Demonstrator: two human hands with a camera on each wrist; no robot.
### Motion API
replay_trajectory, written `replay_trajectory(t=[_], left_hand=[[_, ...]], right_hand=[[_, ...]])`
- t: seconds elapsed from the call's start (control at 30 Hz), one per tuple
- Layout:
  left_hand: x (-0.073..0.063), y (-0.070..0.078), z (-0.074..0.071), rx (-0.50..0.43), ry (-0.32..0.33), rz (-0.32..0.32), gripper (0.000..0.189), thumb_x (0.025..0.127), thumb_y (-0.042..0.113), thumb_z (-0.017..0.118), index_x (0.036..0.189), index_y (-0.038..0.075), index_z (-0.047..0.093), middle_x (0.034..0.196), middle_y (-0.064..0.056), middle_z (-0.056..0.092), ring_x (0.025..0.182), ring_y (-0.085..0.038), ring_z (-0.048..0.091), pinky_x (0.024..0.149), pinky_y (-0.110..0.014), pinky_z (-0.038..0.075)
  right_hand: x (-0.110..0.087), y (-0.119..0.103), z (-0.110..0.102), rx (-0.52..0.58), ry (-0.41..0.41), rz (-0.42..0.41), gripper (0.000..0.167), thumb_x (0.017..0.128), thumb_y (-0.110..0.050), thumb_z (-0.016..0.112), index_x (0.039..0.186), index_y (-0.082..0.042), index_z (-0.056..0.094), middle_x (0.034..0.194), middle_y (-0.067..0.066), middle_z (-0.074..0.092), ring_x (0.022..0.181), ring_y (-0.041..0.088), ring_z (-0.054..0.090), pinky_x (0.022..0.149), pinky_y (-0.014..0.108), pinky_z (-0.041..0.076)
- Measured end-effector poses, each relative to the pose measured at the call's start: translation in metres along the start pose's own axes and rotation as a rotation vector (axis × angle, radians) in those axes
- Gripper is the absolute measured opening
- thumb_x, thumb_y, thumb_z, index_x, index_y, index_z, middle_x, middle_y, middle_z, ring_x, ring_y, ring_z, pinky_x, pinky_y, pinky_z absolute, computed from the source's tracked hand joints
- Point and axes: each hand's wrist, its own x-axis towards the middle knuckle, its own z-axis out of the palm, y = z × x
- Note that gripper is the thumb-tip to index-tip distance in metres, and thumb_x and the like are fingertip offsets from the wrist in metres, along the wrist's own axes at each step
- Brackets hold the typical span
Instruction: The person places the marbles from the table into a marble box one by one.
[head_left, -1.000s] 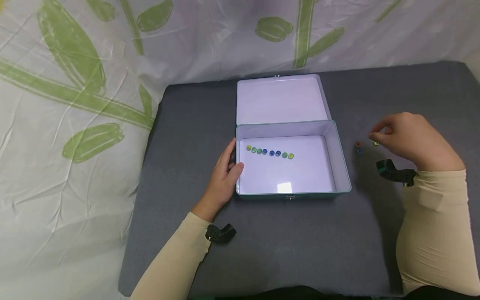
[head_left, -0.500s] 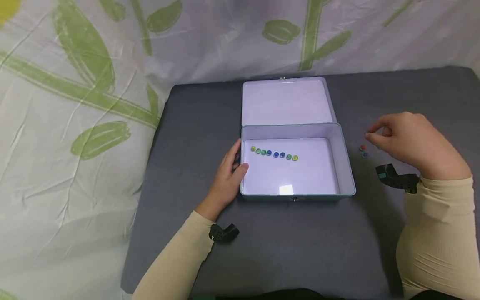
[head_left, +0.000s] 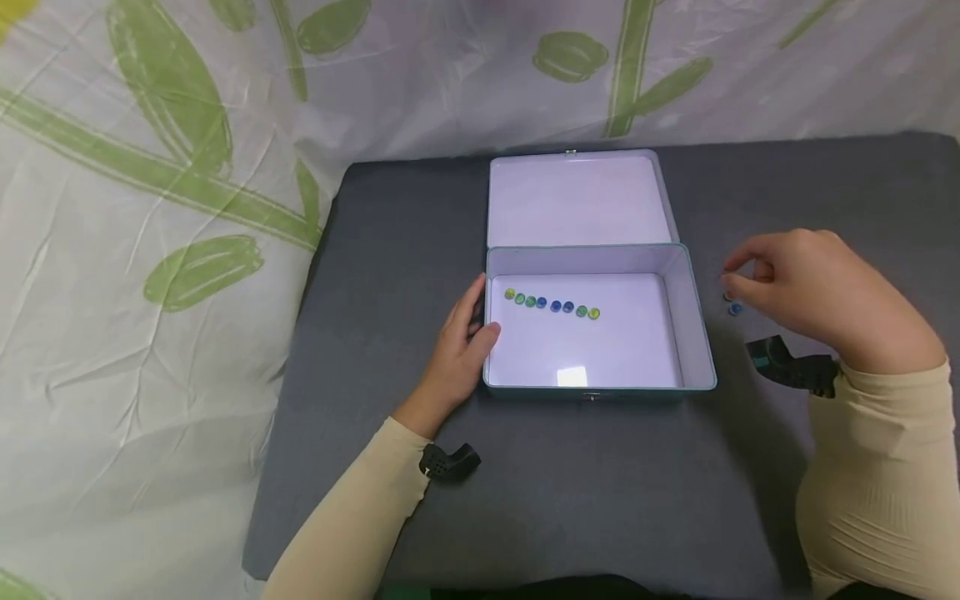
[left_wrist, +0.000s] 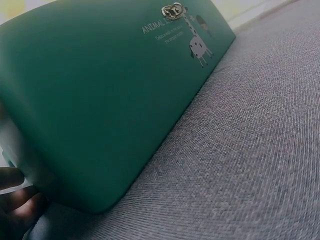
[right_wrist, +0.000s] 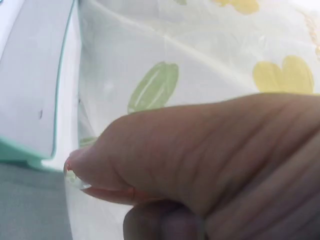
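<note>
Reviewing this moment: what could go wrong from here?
The right hand seems to pinch a small glassy piece, which might slip out. The left hand grips the side of the open box; a tug there could disturb the row of small pieces inside. The right hand is also close to the blue piece on the table and might knock it.

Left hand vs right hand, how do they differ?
The left hand grips the box by its left side; the right hand pinches a small glassy piece.
The left hand touches the box; the right hand is apart from it, near a blue piece.
Shared: beige sleeves and black wrist cameras.
</note>
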Motion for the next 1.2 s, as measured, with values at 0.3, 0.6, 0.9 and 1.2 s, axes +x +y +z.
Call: replay_trajectory(t=[0.3,0.6,0.9,1.2], left_hand=[[0.001,0.001,-0.001,0.011,0.002,-0.001,0.07,0.103,0.027,0.048,0.168,0.013,0.026,0.169,-0.012,0.031,0.15,-0.027,0.039,0.115,-0.052,0.039],[0.001,0.0,0.001,-0.002,-0.001,-0.011,0.071,0.102,0.026,0.048,0.168,0.014,0.026,0.169,-0.013,0.031,0.149,-0.027,0.039,0.115,-0.052,0.039],[0.002,-0.002,0.0,0.011,0.007,-0.007,0.071,0.102,0.027,0.049,0.168,0.015,0.027,0.168,-0.012,0.033,0.148,-0.026,0.041,0.114,-0.051,0.04],[0.002,-0.003,-0.001,0.004,0.002,0.023,0.07,0.103,0.025,0.049,0.168,0.011,0.025,0.167,-0.016,0.034,0.148,-0.031,0.042,0.113,-0.055,0.041]], right_hand=[[0.011,-0.02,0.001,0.028,-0.021,-0.089,0.026,0.103,-0.023,0.064,0.116,-0.003,0.075,0.061,-0.002,0.049,0.059,0.013,0.045,0.063,0.031,0.037],[0.02,-0.032,0.01,0.066,-0.049,-0.127,0.023,0.101,-0.02,0.068,0.114,-0.003,0.076,0.06,-0.004,0.033,0.054,0.01,0.028,0.057,0.031,0.032],[0.032,-0.041,0.016,0.077,-0.043,-0.156,0.018,0.099,-0.019,0.07,0.11,-0.007,0.078,0.059,-0.001,0.04,0.052,0.012,0.035,0.056,0.032,0.035],[0.043,-0.05,0.025,0.113,-0.085,-0.155,0.016,0.099,-0.019,0.07,0.107,-0.008,0.078,0.058,-0.001,0.042,0.056,0.017,0.042,0.058,0.034,0.038]])
